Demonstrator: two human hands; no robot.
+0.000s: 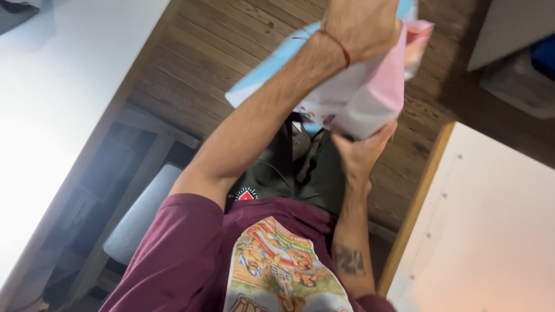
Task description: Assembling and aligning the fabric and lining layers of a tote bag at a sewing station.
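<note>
While standing over floor (196, 63), clamping bag (370, 86) at both ends.
Left hand (361, 26) closed on far end, right hand (361, 153) pinching near end.

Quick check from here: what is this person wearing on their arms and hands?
Both hands are bare, no gloves. The left hand has a thin red string bracelet at the wrist. The right hand wears nothing; its forearm bears a dark tattoo. Short maroon T-shirt sleeves.

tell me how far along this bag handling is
Done: the pink and blue bag is off the floor, gripped by both hands. In hand: the left hand clutches its top, the right hand pinches its lower edge. Left: its contents are hidden, so I can't tell what remains.
</note>
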